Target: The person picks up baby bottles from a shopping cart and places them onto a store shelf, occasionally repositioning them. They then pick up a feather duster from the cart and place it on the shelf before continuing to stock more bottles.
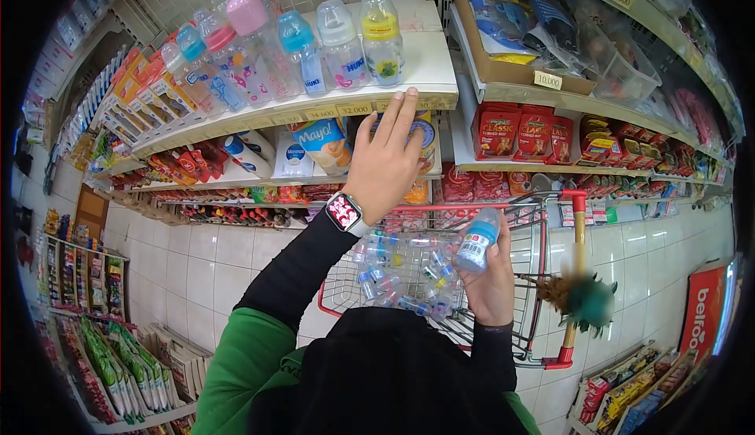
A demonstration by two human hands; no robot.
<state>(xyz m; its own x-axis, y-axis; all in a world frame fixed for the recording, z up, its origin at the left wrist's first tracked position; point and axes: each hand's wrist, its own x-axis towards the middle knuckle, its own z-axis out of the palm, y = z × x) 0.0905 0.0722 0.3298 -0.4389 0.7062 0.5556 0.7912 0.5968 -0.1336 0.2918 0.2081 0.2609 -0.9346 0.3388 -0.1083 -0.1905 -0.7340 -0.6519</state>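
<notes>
My left hand (pixel 389 156), with a watch (pixel 344 211) on its wrist, reaches up to the shelf's front edge. Its fingers are stretched out over the price strip (pixel 354 110) and hold nothing. Just above the fingertips stands a baby bottle with a yellow cap (pixel 382 38). To its left on the same shelf are several more baby bottles, among them one with a white cap (pixel 340 46) and one with a blue cap (pixel 299 53). My right hand (pixel 489 278) is wrapped round a small blue-collared baby bottle (pixel 477 240), tilted, over the cart.
A shopping cart (pixel 543 278) with red trim stands before me, several baby bottles (pixel 405 270) inside. Red corned beef packs (pixel 498 132) fill a shelf to the right, below a cardboard box (pixel 519 65). Low product racks (pixel 153 364) stand at both sides.
</notes>
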